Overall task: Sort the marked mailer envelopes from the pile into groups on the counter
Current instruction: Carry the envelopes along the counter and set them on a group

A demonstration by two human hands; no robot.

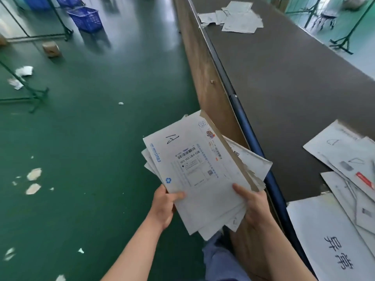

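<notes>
Hands (207, 205) round envelope stack (200, 171), lower envelopes hidden

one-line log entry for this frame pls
hands: left, right grip stack | top mailer: marked | counter: two piles | stage: sorting

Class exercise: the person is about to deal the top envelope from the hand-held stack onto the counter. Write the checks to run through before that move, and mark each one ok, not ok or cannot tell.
1. Stack of envelopes held by both hands, left hand and right hand gripping its near end: ok.
2. Hand-drawn mark on the top envelope faces up and is readable: ok.
3. Matching group for that mark: near pile shows different drawn marks; far pile is too small to read: cannot tell.
4. Bare counter free for a new group: ok.
5. Stack squared up: envelopes are fanned out unevenly: not ok.
</notes>
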